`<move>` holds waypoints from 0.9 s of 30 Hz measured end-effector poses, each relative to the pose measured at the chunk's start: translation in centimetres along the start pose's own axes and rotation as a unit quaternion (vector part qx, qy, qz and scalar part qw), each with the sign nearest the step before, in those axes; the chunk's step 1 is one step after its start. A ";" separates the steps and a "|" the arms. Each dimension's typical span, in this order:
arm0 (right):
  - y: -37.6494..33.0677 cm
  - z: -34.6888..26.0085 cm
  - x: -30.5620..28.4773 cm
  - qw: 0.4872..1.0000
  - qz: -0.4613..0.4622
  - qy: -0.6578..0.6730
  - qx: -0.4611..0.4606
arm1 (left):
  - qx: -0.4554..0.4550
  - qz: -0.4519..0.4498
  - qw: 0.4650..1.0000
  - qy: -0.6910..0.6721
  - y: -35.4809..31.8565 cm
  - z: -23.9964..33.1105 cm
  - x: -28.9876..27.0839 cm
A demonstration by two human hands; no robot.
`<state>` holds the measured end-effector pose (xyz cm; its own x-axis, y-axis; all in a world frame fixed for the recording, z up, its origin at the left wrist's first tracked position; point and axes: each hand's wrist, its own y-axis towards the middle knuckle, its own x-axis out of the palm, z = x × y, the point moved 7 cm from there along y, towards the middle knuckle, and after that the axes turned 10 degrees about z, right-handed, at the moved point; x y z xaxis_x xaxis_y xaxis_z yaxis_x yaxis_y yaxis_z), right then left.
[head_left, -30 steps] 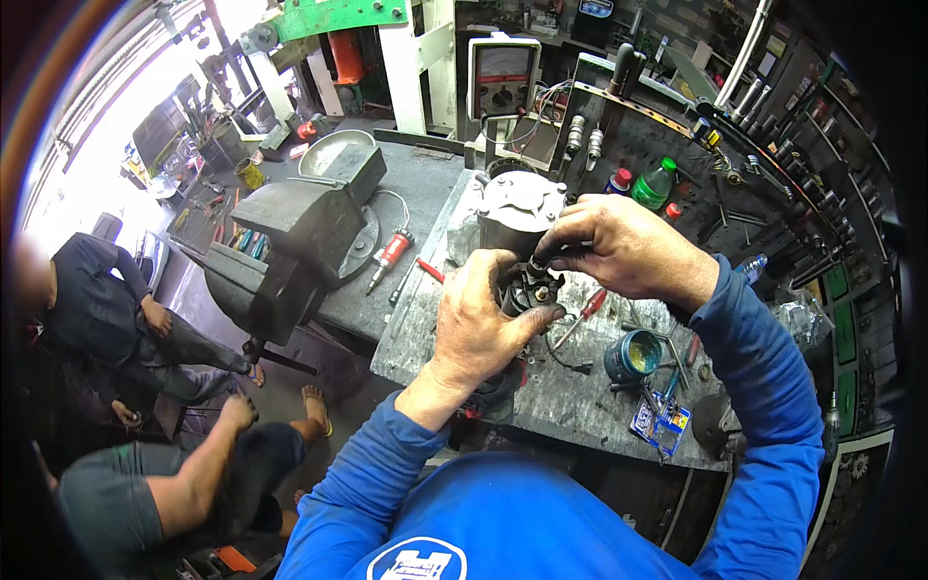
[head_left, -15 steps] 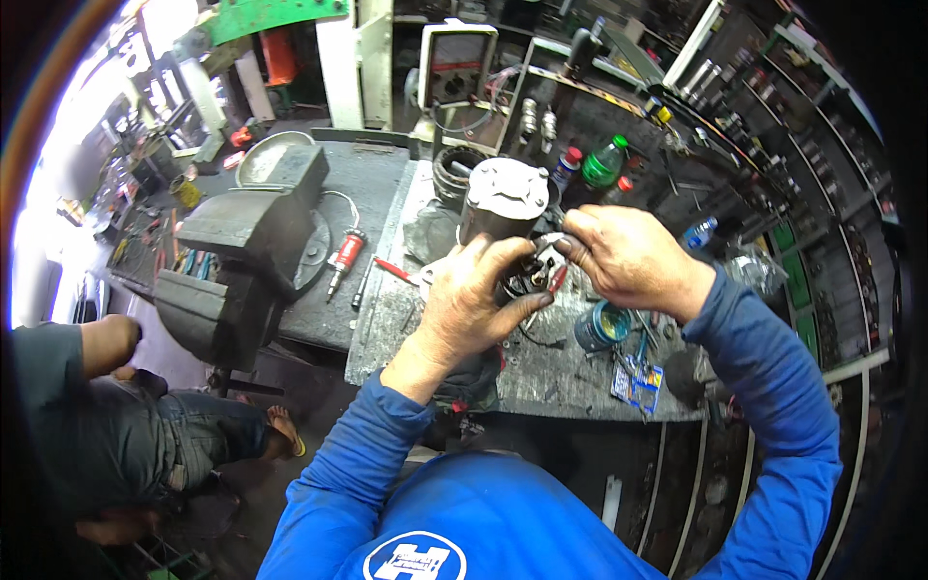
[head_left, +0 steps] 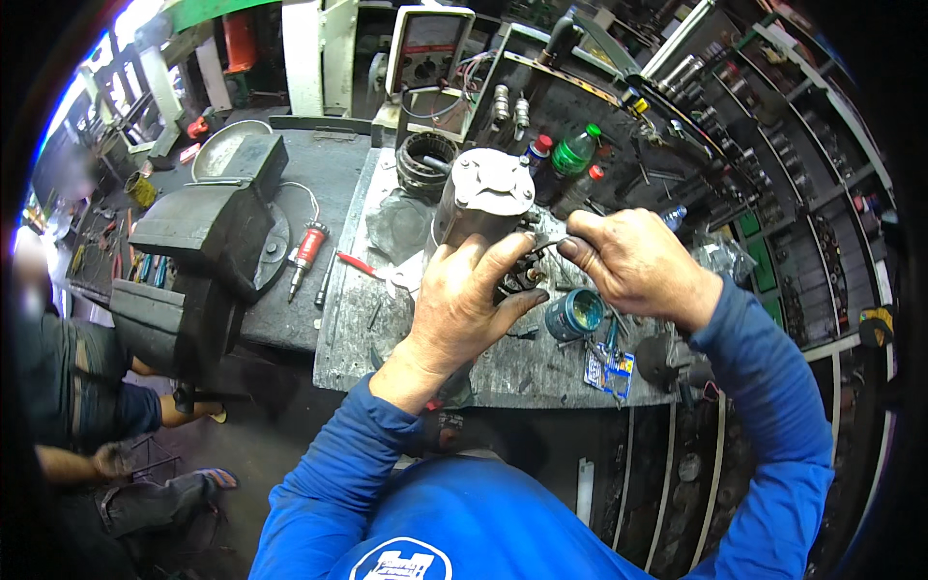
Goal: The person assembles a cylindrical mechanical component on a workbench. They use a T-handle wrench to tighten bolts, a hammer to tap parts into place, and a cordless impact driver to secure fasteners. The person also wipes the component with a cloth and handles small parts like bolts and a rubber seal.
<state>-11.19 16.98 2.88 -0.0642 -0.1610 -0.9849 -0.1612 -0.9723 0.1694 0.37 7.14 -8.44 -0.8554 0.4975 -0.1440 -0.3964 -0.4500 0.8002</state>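
Observation:
A cylindrical motor (head_left: 493,182) with a silver end cover stands upright on the worn grey bench (head_left: 358,333). My left hand (head_left: 454,304) is closed against its near side, thumb stretched toward a dark part with small metal terminals (head_left: 524,276). To the right of the motor, my right hand (head_left: 643,266) pinches a small flat silver metal piece (head_left: 549,233) between thumb and forefinger. That piece reaches toward the motor's side; whether it touches the motor cannot be made out. My fingers hide much of the motor's lower part.
Left stands a large bench vise (head_left: 193,227), with a red hand tool (head_left: 307,253) beside it. A blue open jar (head_left: 574,315) sits near my right hand. Behind are a ring-shaped winding (head_left: 423,162), an analog meter (head_left: 430,48) and a green bottle (head_left: 577,150). People work at the left edge.
The view has shifted, so the bench things sit further left. A red piece below my right fingers no longer shows. More of another person shows at lower left.

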 end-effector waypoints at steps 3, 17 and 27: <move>2.6 1.1 -0.3 0.989 -0.019 0.035 -0.143 | 0.005 -0.011 1.000 0.028 0.0 0.2 -0.1; 1.9 1.2 1.1 0.992 -0.040 0.108 -0.053 | 0.001 0.011 1.000 0.024 -0.2 0.2 0.1; 0.3 1.1 0.5 0.997 -0.034 0.055 -0.046 | -0.012 0.007 1.000 -0.002 -0.3 -0.1 0.2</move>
<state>-12.38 16.77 2.48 0.0532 -0.1079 -0.9927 -0.0701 -0.9921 0.1041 0.31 7.26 -8.75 -0.8595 0.4943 -0.1298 -0.3923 -0.4753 0.7875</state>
